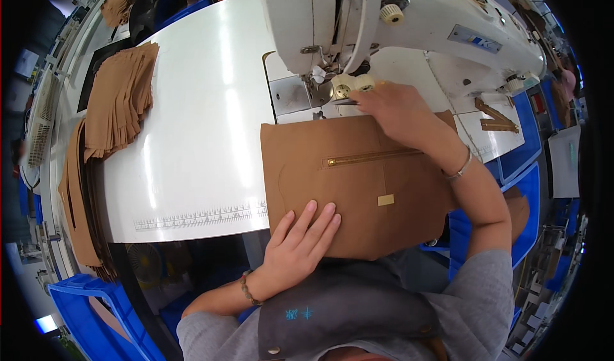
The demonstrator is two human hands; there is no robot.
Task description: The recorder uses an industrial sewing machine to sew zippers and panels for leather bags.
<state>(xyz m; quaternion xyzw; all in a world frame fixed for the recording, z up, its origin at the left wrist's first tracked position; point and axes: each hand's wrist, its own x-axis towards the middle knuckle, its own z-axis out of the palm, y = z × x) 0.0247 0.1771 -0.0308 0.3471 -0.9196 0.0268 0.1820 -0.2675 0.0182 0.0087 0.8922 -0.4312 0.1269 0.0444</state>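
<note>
A brown leather-like panel (pixel 352 217) lies over the front edge of the white table, its near part hanging toward my lap. Across it runs a zipper (pixel 374 158) with a brass pull, and below that is a small yellow patch (pixel 385 200). My left hand (pixel 299 252) rests flat on the panel's near left part, fingers stretched out. Beyond the panel's far edge, my right hand (pixel 403 114) reaches in beside the needle area of a white sewing machine (pixel 300 22). Its fingertips are drawn together by two cream round knobs (pixel 343 89); what they pinch is too small to make out.
Stacked brown pieces (pixel 121 98) lie at the table's left, with long strips (pixel 77 201) draped over the edge. Loose zipper pieces (pixel 499 119) sit on the right. Blue bins (pixel 96 303) stand low on both sides. A printed ruler (pixel 198 217) follows the front edge.
</note>
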